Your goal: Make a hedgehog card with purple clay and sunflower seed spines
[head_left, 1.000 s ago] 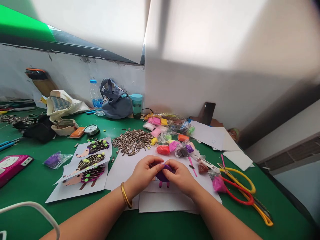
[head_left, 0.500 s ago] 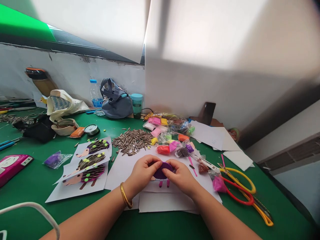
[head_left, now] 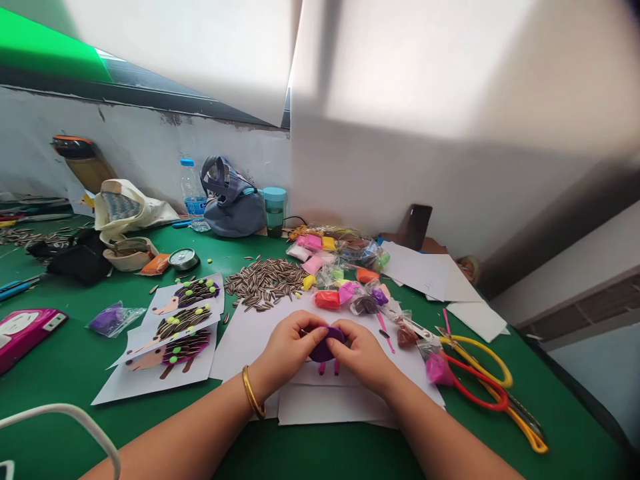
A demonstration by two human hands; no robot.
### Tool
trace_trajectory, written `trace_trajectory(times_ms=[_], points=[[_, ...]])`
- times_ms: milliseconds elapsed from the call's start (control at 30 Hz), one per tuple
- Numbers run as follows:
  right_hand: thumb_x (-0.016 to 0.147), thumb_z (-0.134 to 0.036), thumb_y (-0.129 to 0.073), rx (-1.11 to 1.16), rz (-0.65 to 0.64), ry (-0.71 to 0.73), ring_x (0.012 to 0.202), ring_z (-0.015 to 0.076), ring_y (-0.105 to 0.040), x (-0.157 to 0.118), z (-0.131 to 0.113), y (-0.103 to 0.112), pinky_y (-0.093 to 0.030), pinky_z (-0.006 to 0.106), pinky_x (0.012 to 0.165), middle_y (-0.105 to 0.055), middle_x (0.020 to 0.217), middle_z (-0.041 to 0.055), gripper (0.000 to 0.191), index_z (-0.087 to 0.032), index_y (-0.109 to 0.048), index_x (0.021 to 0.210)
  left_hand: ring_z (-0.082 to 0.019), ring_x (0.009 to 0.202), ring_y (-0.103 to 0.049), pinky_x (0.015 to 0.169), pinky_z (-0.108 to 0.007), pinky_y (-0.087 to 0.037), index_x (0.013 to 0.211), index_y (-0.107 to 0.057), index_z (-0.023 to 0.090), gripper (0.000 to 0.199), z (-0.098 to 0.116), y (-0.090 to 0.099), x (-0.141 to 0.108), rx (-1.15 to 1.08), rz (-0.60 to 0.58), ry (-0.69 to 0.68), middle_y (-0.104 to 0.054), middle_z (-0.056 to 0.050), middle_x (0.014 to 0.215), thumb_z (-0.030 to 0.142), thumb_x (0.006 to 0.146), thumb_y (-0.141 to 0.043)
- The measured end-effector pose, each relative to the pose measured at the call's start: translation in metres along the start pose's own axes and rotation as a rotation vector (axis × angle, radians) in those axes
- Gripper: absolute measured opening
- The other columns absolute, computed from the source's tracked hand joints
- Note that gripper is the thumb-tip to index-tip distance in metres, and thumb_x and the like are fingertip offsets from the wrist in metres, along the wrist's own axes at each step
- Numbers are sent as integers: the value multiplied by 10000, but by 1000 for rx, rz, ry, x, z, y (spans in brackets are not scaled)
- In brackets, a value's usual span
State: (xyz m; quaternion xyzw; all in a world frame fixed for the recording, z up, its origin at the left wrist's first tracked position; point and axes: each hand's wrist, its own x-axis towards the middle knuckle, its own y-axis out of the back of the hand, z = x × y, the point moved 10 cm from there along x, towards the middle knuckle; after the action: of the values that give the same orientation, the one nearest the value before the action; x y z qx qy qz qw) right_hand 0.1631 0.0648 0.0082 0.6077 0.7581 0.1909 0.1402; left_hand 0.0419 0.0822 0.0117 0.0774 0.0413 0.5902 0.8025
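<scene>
Left hand [head_left: 290,343]: curled; purple disc [head_left: 319,351] pinched.
Right hand [head_left: 361,353]: likewise curled on it.
Dent: could be caused by uneven thumb pressure.

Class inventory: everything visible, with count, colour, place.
Disc: 1, purple, centre
Hedgehogs: 3, multicoloured, left
Seeds: many, brown, centre and left
Packets: many, mixed, mostly centre
Papers: several, white, centre
Scissors: count unclear, red/yellow, right
Bottle: 1, clear, back
Flask: 1, brown, back
Cup: 1, teal, back
Bag: 1, grey, back
Phone: 1, black, back
Table: 1, green
Other items: several, mixed, left
Bracelet: 1, gold, left wrist
Left hand: 1, on disc
Right hand: 1, on disc
</scene>
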Motion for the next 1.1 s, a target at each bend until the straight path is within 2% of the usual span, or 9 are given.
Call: trace_trajectory(times_ms=[67,167,333,500,700,800,900,1000,1100], points=[[814,-279,-549,8,5,3,757,168,-559,0,1,0,-411,258,663,-634,799,12,137,-175,-635,836,-176,751,-612,597,-242,-513,804,-689,151,237,-3,-1,0,9,-3,36,-664,-55,808,381,765,-645],[828,-313,-538,50,48,-11,755,170,-560,0,3,4,-417,266,667,-634,807,20,181,-166,-637,863,-176,707,-611,501,-231,-481,900,-685,146,341,-12,-3,0,-72,-17,130,-668,-68,854,458,806,-585],[828,-301,-551,41,18,-6,731,165,-564,0,0,1,-422,259,648,-638,776,17,168,-163,-646,826,-197,809,-635,658,-271,-524,878,-707,155,264,2,-2,-1,-31,-9,13,-692,-72,889,384,752,-666],[816,-305,-617,32,-1,36,800,177,-587,-2,-6,-1,-436,262,696,-679,864,22,182,-177,-679,929,-155,685,-611,567,-242,-502,855,-659,149,246,-5,-2,-3,-81,-3,96,-661,-44,801,386,806,-614],[821,-267,-573,-23,-40,12,672,144,-548,-3,-3,-8,-390,231,587,-632,726,-1,130,-167,-647,784,-161,777,-606,656,-251,-508,952,-635,156,299,0,-7,-2,-95,-60,11,-646,-48,869,412,800,-648],[812,-256,-563,-20,-25,19,701,146,-552,-2,-4,-6,-401,233,614,-631,752,0,120,-166,-643,807,-139,708,-581,587,-226,-481,819,-609,146,257,-4,-8,-2,-92,-76,57,-617,-32,800,400,802,-642],[813,-269,-545,15,17,1,725,152,-553,-1,-2,0,-420,246,649,-630,783,4,143,-164,-637,847,-125,665,-569,514,-206,-445,909,-597,161,289,-6,-5,-4,-144,-36,93,-616,-24,829,436,821,-610],[811,-282,-532,42,18,-24,716,153,-552,-1,1,1,-429,252,646,-623,780,4,157,-165,-628,855,-160,769,-616,602,-240,-498,1069,-605,190,345,-1,-1,-3,-139,9,33,-652,-35,896,399,797,-645],[802,-274,-527,39,-4,-33,712,153,-551,-1,3,-3,-429,247,631,-616,777,4,151,-167,-623,847,-191,860,-639,765,-300,-523,979,-690,199,221,5,2,-1,-12,33,-68,-689,-49,913,305,791,-643]])
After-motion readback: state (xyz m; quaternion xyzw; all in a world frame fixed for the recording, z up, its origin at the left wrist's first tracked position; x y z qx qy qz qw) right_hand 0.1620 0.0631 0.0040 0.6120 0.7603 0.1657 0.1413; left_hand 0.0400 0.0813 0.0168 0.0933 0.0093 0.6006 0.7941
